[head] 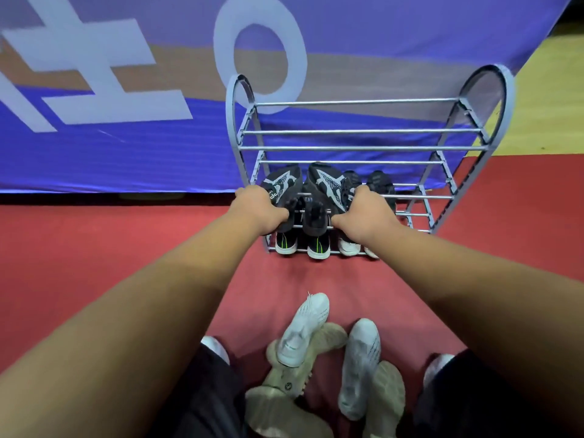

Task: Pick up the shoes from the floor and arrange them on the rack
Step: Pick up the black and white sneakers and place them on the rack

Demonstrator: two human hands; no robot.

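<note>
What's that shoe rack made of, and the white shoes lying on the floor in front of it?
The rack looks like metal: thin, round, silvery bars with a dull shine, between grey arched end frames that may be painted metal or plastic. The white shoes seem to be knitted fabric, matte with a fine ribbed texture.

The fingers of the left hand [257, 208] and right hand [368, 213] curled out of sight round the black, white-patterned fabric shoes [325, 184]. The bottom edge cut off the beige knit shoes [275, 410] on the red floor [94, 248].
</note>
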